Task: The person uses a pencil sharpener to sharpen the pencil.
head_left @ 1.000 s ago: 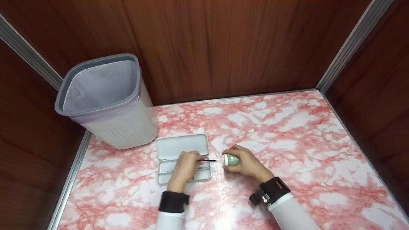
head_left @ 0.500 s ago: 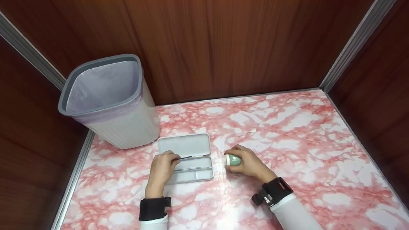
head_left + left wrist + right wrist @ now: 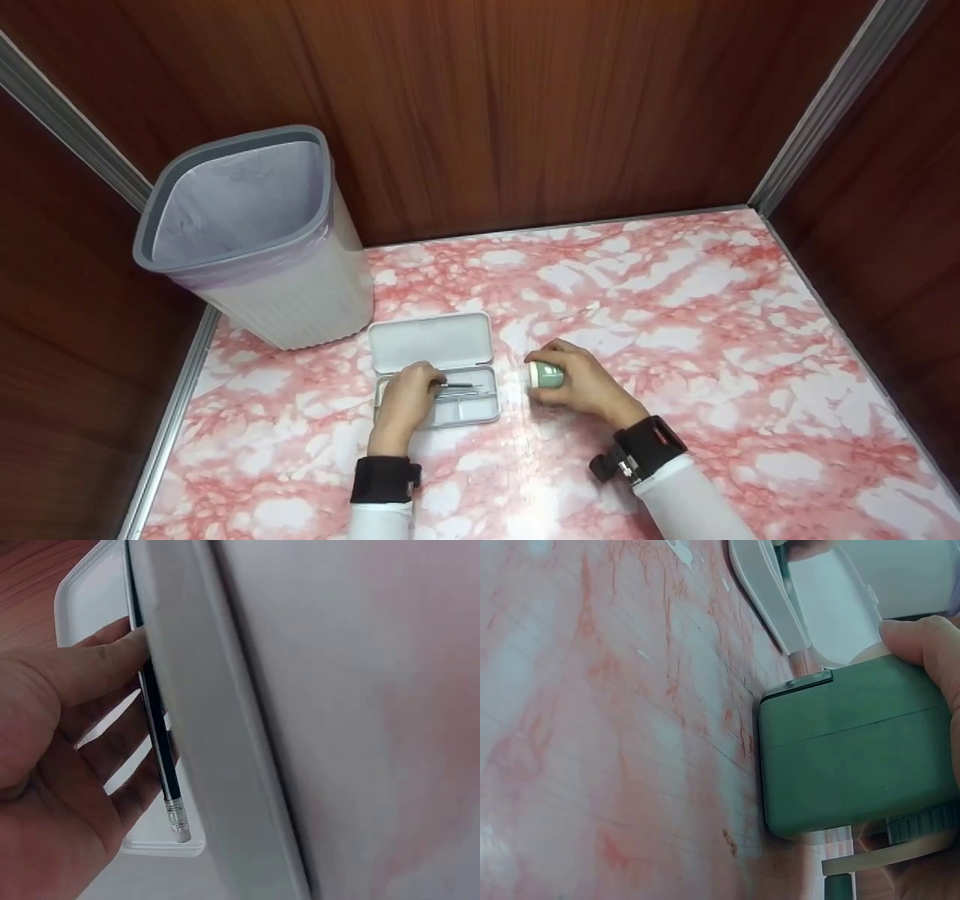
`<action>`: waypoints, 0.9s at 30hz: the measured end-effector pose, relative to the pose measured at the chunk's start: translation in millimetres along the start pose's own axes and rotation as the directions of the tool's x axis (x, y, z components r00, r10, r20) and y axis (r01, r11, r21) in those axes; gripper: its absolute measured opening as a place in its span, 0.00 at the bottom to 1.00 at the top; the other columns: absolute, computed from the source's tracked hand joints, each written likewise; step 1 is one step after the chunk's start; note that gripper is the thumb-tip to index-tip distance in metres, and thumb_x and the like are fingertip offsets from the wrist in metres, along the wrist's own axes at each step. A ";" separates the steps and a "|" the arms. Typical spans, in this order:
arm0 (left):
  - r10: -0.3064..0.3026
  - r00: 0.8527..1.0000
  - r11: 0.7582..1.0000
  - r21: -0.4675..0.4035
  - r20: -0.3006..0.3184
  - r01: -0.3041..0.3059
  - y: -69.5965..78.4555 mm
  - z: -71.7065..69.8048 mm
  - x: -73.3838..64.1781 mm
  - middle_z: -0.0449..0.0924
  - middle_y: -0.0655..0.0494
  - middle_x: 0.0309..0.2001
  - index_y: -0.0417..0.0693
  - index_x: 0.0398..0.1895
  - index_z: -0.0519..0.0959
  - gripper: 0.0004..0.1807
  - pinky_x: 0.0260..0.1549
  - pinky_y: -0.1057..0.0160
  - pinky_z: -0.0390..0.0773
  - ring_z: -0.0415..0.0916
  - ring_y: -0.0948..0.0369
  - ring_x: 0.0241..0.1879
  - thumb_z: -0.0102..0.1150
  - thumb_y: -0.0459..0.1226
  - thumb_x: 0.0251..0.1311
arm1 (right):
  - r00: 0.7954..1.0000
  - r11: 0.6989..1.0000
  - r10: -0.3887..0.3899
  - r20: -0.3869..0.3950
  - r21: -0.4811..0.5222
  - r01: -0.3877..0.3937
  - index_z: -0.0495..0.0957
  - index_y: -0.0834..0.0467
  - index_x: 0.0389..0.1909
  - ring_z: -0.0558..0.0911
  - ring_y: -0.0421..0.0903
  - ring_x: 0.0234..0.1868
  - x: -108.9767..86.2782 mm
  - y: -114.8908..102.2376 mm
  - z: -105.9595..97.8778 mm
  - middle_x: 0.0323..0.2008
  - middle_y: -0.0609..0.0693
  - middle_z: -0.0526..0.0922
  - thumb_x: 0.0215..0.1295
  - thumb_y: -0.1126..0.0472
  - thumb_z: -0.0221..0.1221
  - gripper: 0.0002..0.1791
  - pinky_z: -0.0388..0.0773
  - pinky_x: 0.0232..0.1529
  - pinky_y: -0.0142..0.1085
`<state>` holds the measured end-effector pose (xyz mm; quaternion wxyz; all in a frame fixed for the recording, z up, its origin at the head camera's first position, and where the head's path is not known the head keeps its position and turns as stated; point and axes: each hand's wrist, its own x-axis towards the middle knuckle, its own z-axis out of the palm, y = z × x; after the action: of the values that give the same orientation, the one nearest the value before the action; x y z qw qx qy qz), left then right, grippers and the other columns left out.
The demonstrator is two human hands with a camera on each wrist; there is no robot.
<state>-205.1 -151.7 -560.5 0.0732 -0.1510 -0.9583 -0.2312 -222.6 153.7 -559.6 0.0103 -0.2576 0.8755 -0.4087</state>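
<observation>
Between thumb and fingers, my left hand [image 3: 407,397] pinches a dark pencil [image 3: 161,742] with a metal ferrule and pale eraser. In the head view, its other end points right over the lower half of an open white pencil case [image 3: 431,343]. Whether the pencil touches the case floor cannot be told. My right hand [image 3: 581,382] grips a green pencil sharpener [image 3: 550,375] just right of the case. The right wrist view shows the sharpener's boxy green body close to the tabletop, with a cream crank handle [image 3: 892,853] on its side.
A tall pale bin [image 3: 300,300] with a grey rim and purplish liner stands behind and left of the case. Brown wood-look panels [image 3: 480,112] enclose the pink-and-white marbled table [image 3: 675,337] at the back and sides.
My left hand has drawn the pencil left, away from the sharpener, then come back slightly right and lower over the case. The right hand has stayed in place with the sharpener.
</observation>
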 end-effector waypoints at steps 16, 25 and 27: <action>-0.007 1.000 1.000 -0.015 -0.018 0.007 10.3 3.9 2.1 0.81 0.57 0.30 0.45 0.32 0.86 0.05 0.36 0.55 0.77 0.80 0.55 0.34 0.70 0.32 0.51 | 1.000 1.000 0.000 0.027 -0.016 0.001 0.80 0.51 0.55 0.77 0.42 0.42 -0.8 -0.4 -2.1 0.47 0.40 0.74 0.50 0.51 0.73 0.29 0.77 0.41 0.37; 0.102 0.994 0.988 -0.120 0.024 -0.098 61.4 19.6 8.3 0.81 0.53 0.35 0.41 0.45 0.81 0.16 0.36 0.58 0.78 0.79 0.58 0.34 0.69 0.35 0.53 | 0.995 0.997 0.037 0.088 -0.072 -0.031 0.73 0.55 0.57 0.77 0.44 0.44 -2.2 -0.4 -9.6 0.48 0.42 0.73 0.42 0.56 0.77 0.38 0.76 0.43 0.40; 0.116 0.991 0.988 -0.113 0.060 -0.109 71.6 25.5 11.2 0.80 0.52 0.38 0.40 0.49 0.79 0.21 0.37 0.58 0.78 0.79 0.58 0.36 0.70 0.37 0.52 | 0.993 0.996 0.055 0.101 -0.077 -0.047 0.70 0.57 0.56 0.76 0.45 0.45 -3.3 -0.6 -12.1 0.48 0.44 0.73 0.38 0.61 0.78 0.41 0.75 0.46 0.42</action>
<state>-194.4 -76.2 -550.5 0.0457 -0.2161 -0.9360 -0.2739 -222.3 163.5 -551.7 0.0563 -0.2562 0.8947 -0.3616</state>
